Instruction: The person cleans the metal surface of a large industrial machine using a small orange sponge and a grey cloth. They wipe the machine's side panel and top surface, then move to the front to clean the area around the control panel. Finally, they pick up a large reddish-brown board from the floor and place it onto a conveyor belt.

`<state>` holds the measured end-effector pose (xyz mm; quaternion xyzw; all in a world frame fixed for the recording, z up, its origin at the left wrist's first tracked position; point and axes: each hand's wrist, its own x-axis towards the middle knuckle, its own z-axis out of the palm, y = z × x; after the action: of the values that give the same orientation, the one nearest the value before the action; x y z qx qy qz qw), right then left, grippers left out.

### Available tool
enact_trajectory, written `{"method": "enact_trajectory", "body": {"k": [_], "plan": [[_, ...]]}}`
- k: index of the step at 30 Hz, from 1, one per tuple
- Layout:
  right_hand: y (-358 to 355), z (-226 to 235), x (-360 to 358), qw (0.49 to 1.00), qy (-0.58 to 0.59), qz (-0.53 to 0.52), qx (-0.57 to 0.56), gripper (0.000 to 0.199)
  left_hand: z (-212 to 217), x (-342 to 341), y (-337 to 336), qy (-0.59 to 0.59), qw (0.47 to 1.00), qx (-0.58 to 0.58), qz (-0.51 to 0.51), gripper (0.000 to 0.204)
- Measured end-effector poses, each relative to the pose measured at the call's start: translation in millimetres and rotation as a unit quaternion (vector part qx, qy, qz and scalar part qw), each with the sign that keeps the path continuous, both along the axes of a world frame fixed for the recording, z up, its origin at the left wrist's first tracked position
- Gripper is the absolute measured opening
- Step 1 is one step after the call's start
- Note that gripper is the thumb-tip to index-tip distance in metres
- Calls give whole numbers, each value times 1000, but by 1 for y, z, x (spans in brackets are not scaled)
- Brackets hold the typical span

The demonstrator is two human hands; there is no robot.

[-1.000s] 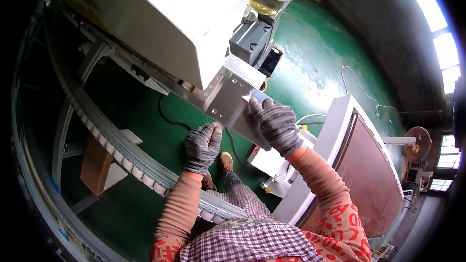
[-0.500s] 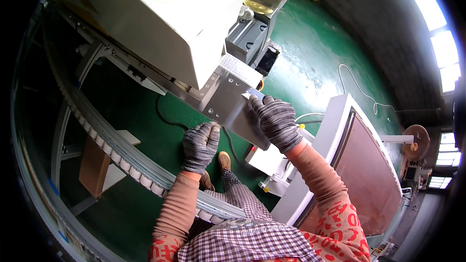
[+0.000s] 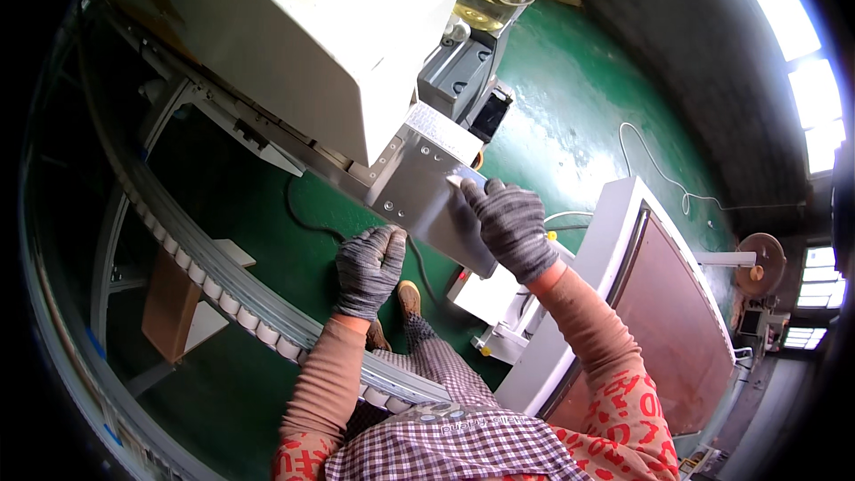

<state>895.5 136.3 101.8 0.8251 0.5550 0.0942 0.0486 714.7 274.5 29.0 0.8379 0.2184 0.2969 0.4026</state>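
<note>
Head view: R hand (image 3: pixel 509 224) over right end of plate (image 3: pixel 417 187), grip can't tell, pale bit (image 3: pixel 454 181) at fingertips, L hand (image 3: pixel 368 272) w/ fingers together by near edge, contents unclear, plate just right of machine (image 3: pixel 312 44), work prob underway, nothing visibly finished, amt left unclear.

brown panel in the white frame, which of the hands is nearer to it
Right. The right hand is left of the brown panel, at the metal plate; the left hand is farther left.
</note>
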Motion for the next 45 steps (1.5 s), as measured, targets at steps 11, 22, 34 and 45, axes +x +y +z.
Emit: {"method": "enact_trajectory", "body": {"k": [11, 22, 34, 45], "plan": [[11, 0, 1, 998, 34, -46, 18, 35, 0, -2, -1, 5, 1000, 9, 3, 12], [2, -5, -13, 999, 13, -45, 21, 35, 6, 0, 2, -4, 1000, 22, 9, 14], [12, 1, -9, 995, 8, -94, -19, 39, 5, -2, -3, 12, 1000, 4, 3, 15], [14, 1, -18, 995, 23, -91, 14, 34, 8, -2, 1, 3, 1000, 17, -4, 16]]}}
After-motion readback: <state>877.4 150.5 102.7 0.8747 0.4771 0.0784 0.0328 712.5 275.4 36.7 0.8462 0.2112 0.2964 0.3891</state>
